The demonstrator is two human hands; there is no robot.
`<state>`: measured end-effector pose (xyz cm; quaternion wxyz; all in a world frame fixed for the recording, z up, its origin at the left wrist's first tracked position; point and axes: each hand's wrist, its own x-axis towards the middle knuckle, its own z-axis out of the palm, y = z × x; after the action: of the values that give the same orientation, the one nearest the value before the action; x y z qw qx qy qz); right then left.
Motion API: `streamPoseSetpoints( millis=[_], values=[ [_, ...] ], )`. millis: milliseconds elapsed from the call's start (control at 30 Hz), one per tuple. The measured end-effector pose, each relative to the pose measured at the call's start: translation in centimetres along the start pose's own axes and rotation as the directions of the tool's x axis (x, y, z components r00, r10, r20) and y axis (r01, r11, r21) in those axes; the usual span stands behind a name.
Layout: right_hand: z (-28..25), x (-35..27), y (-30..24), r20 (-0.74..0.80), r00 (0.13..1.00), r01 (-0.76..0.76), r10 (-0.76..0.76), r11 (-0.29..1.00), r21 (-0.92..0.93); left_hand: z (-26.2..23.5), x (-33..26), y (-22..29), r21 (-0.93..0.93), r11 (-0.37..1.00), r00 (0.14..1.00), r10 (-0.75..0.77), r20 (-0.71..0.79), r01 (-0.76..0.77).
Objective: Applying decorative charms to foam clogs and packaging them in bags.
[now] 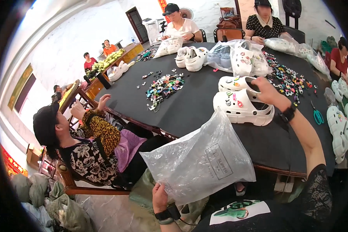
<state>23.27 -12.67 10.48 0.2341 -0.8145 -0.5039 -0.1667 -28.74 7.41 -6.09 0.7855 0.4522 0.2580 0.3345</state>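
My left hand (pixel 160 198) pinches the lower corner of a clear plastic bag (pixel 205 158), which spreads from my lap up to the table edge. The bag looks flat, with a printed panel on its front. My right hand (pixel 267 92) is closed at the heel opening of a white clog (pixel 232 82), its fingertips partly hidden inside. Nearer to me stands a second white clog (pixel 241 106), side by side with the first. Small coloured charms sit on the uppers of both. The bag's top edge touches the front of the nearer clog.
Loose charms lie in a pile (pixel 164 89) at centre left and another pile (pixel 292 79) at right. Teal-handled scissors (pixel 317 113) rest near the right edge, beside more white clogs (pixel 338 125). A seated person (pixel 92 150) is close on my left; others sit across the black table (pixel 197 91).
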Motion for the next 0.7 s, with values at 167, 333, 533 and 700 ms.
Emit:
streamPoseSetpoints(
  millis=[167, 333, 533, 700],
  values=[
    [-3.0, -4.4, -8.4, 0.385, 0.915, -0.247, 0.116, 0.919, 0.309, -0.5, 0.0, -0.4, -0.071, 0.996, 0.992, 0.041, -0.123, -0.05],
    [1.5, -8.1, -11.4, 0.653, 0.749, -0.154, 0.114, 0.988, 0.004, 1.1, 1.2, -1.4, 0.124, 0.977, 0.985, 0.172, 0.022, -0.173],
    [7.2, -9.3, -10.5, 0.316, 0.926, 0.13, -0.209, 0.959, 0.252, 2.3, 0.3, -1.0, -0.092, 0.996, 0.996, 0.005, -0.085, -0.013],
    [5.9, -9.9, -11.4, 0.493, 0.865, -0.36, -0.094, 0.569, 0.739, 2.4, -0.7, -0.4, -0.067, 0.998, 0.993, 0.008, -0.116, -0.016]
  ],
)
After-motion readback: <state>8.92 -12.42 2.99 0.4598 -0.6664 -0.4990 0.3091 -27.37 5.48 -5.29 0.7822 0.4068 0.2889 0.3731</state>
